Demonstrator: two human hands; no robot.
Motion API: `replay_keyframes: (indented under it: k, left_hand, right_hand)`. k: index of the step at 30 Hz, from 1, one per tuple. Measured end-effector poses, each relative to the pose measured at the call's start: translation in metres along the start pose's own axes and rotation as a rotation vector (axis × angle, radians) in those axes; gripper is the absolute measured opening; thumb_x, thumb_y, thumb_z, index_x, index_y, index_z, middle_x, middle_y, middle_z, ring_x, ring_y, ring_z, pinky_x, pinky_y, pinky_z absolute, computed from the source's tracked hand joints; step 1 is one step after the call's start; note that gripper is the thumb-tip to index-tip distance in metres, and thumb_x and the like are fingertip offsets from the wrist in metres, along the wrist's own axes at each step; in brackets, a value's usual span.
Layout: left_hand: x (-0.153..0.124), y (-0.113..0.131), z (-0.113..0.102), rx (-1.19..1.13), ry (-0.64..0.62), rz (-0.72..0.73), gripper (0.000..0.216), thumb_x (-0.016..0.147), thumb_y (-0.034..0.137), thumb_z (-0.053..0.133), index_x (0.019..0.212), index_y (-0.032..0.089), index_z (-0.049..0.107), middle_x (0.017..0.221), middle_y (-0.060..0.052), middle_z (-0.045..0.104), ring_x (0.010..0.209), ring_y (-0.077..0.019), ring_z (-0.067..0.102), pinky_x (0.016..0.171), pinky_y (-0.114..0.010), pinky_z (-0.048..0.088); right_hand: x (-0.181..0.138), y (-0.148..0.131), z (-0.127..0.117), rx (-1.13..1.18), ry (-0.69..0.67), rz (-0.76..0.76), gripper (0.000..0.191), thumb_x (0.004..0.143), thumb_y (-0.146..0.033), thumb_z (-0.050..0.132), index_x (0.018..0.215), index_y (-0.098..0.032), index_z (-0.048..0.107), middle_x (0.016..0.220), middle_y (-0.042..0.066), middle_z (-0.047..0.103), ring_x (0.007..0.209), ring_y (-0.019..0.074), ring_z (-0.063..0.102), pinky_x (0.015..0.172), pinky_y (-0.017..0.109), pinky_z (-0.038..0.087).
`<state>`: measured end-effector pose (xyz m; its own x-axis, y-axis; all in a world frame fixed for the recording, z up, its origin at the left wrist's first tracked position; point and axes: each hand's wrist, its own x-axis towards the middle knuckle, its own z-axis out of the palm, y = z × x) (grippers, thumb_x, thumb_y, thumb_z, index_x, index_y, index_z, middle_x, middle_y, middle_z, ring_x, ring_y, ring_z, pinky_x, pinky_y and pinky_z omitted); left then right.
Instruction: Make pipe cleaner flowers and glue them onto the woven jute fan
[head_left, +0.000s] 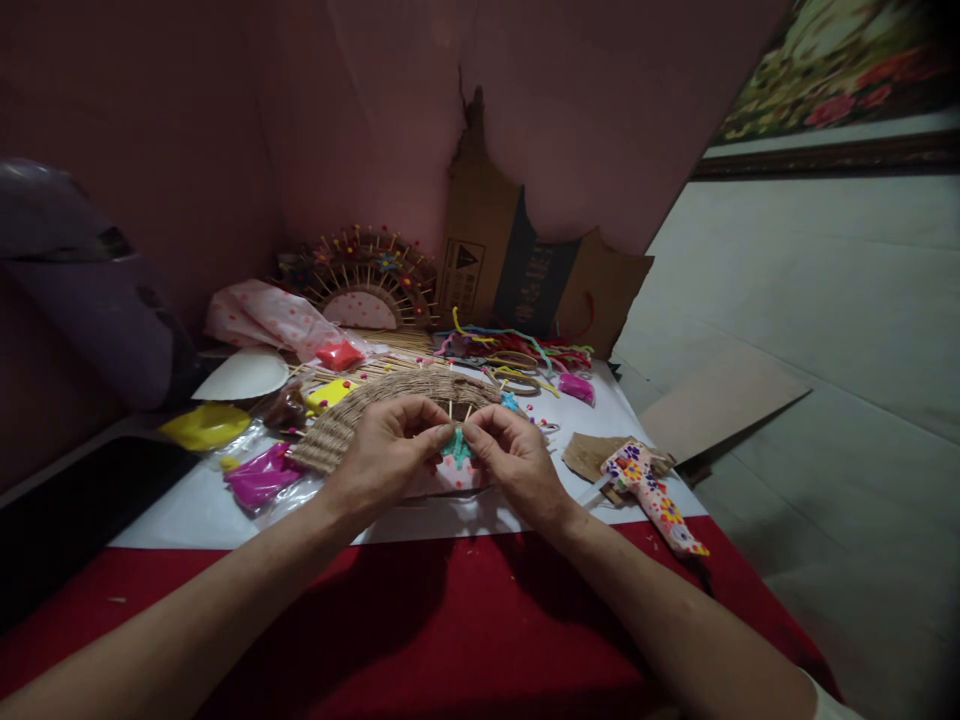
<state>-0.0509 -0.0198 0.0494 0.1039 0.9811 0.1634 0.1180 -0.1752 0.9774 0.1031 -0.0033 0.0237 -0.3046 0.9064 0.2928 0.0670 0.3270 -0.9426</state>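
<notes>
Both hands met over the middle of the white sheet of paper (420, 525) that covered the far part of the red tablecloth (450, 620). The left hand (386, 445) and the right hand (510, 455) had their fingertips pinched together on a small teal lump of clay (454, 447) — each hand closed on it from its own side, thumbs and forefingers nearly touching. The lump sat on thin wooden sticks (459, 410) that rose from a half-round piece of brown woven rope (390, 400), which lay flat on the paper just behind the hands.

To the left of the woven piece lay a magenta packet of clay (259, 475), a yellow packet of clay (206, 425) and a white paper plate (244, 375). Further back, against the pink wall, stood a finished fan-shaped ornament with coloured beads on sticks (367, 275) and a torn brown cardboard box (517, 265). A tangle of coloured pipe cleaners (525, 350) lay in front of the box. Near the right hand, on the paper's edge, rested a glue gun with a flowered pattern (652, 495) — apart from both hands.
</notes>
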Motion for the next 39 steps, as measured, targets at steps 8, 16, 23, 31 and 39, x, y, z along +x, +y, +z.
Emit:
replay_keyframes:
  k: [8,16,23,31,39]
  left_hand:
    - [0.0019,-0.0006,0.0018,0.057,-0.002,-0.062,0.025,0.073,0.038,0.059,0.068,0.014,0.057,0.06,-0.001,0.059,0.05,-0.01,0.052,0.048,-0.022,0.042]
    - [0.0013,-0.0022,0.0036,0.113,-0.06,-0.074,0.017,0.07,0.029,0.059,0.07,0.012,0.061,0.059,-0.001,0.058,0.052,-0.0104,0.05,0.05,-0.022,0.039]
    - [-0.0051,0.0056,0.0013,0.123,-0.127,-0.008,0.015,0.072,0.027,0.054,0.068,0.014,0.061,0.056,0.002,0.053,0.051,-0.0097,0.046,0.048,-0.021,0.036]
    - [0.0008,0.0002,0.0013,0.07,-0.042,-0.037,0.016,0.072,0.03,0.058,0.067,0.015,0.058,0.056,0.001,0.057,0.048,-0.0096,0.05,0.047,-0.021,0.041]
    - [-0.0044,-0.0003,0.0054,0.244,0.027,0.039,0.021,0.072,0.033,0.06,0.064,0.014,0.063,0.053,0.0,0.057,0.047,-0.0103,0.049,0.044,-0.02,0.037]
  right_hand:
    - [0.0021,-0.0002,-0.0035,-0.104,0.142,-0.049,0.022,0.083,-0.039,0.053,0.076,-0.018,0.05,0.063,-0.003,0.047,0.054,0.0091,0.043,0.048,0.02,0.036]
    - [0.0014,-0.0008,-0.003,-0.068,0.135,-0.039,0.021,0.082,-0.038,0.054,0.076,-0.017,0.051,0.063,-0.003,0.048,0.054,0.0084,0.043,0.049,0.02,0.036]
    - [0.0027,-0.0001,-0.0052,0.002,0.104,0.008,0.024,0.079,-0.04,0.057,0.074,-0.017,0.051,0.06,-0.004,0.048,0.05,0.0077,0.043,0.044,0.019,0.036]
    - [0.0042,0.0011,-0.0044,0.044,0.112,0.02,0.025,0.079,-0.041,0.057,0.076,-0.017,0.051,0.056,-0.005,0.048,0.044,0.0067,0.042,0.04,0.018,0.036]
    - [0.0023,-0.0008,-0.0017,-0.002,0.212,-0.04,0.022,0.081,-0.039,0.055,0.077,-0.018,0.05,0.059,-0.004,0.049,0.046,0.0069,0.045,0.041,0.018,0.039]
